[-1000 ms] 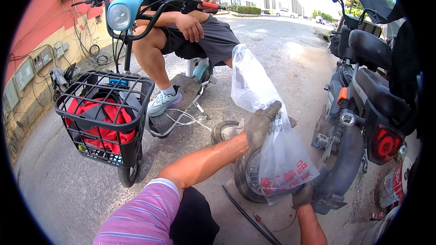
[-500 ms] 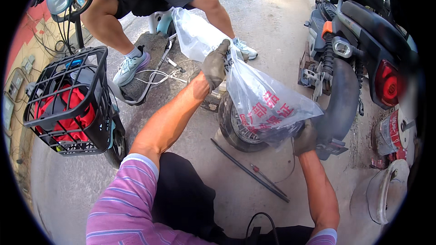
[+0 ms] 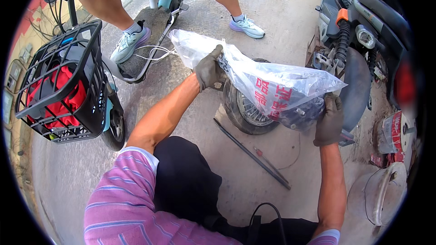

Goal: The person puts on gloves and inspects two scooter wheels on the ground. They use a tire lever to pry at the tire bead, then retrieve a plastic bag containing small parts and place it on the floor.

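Observation:
A clear plastic bag with red printing stretches between my gloved hands, above a small spoked wheel on the ground. My left hand is closed on the gathered upper part of the bag, whose loose end flares out beyond the fingers. Down at the other end, my right hand grips the bag's bottom corner from the right. A dark, lumpy part shows through the plastic beside that hand. Its exact kind cannot be made out. Both gloves are grey-brown.
A motorbike stands at the right, near a white bucket. A black rod and a thin cable tool lie on the ground. At left is a scooter's black basket with red cloth; another person's shoe rests on its footboard.
My right hand has moved up and right, drawing the bag flatter and more sideways. The dark part inside shows more clearly. My left hand keeps its hold, and the view has shifted.

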A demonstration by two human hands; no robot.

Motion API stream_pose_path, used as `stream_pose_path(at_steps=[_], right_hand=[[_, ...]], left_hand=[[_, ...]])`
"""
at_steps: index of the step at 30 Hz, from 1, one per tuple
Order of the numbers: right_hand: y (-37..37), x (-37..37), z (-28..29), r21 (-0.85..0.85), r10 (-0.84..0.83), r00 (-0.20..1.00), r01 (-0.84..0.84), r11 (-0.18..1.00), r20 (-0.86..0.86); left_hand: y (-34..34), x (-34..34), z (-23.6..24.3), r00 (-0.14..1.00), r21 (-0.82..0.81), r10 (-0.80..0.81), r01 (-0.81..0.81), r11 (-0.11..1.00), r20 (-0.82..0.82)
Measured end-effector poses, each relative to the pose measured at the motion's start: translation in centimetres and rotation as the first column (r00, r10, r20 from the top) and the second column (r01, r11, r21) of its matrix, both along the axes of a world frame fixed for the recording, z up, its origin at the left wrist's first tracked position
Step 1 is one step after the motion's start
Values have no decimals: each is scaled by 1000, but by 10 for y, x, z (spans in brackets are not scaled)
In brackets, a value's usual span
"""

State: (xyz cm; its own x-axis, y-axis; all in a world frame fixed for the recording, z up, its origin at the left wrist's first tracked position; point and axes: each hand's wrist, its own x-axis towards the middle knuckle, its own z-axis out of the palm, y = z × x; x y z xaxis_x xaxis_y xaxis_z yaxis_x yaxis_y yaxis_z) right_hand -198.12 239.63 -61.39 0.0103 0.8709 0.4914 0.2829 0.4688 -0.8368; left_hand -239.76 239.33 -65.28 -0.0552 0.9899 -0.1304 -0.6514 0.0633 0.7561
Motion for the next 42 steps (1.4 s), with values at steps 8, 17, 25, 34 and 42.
stream_pose_path(at_steps=[8,17,25,34,42], right_hand=[[-48,-45,29,-435,210,967,-252,865,-143],[-82,-3,39,-731,527,845,-417,541,-92],[-134,147,51,-518,360,932,-325,791,-36],[-248,384,23,19,-357,931,359,933,-82],[-299,449,-37,50,-598,725,621,782,341]], left_hand=[[-143,-23,-85,975,-110,158,-142,984,153],[-179,-33,-103,987,17,33,-36,999,160],[-140,29,-26,829,54,-293,361,931,-477],[-90,207,52,290,-187,-821,886,424,-492],[-97,208,39,208,-397,-861,820,411,-463]])
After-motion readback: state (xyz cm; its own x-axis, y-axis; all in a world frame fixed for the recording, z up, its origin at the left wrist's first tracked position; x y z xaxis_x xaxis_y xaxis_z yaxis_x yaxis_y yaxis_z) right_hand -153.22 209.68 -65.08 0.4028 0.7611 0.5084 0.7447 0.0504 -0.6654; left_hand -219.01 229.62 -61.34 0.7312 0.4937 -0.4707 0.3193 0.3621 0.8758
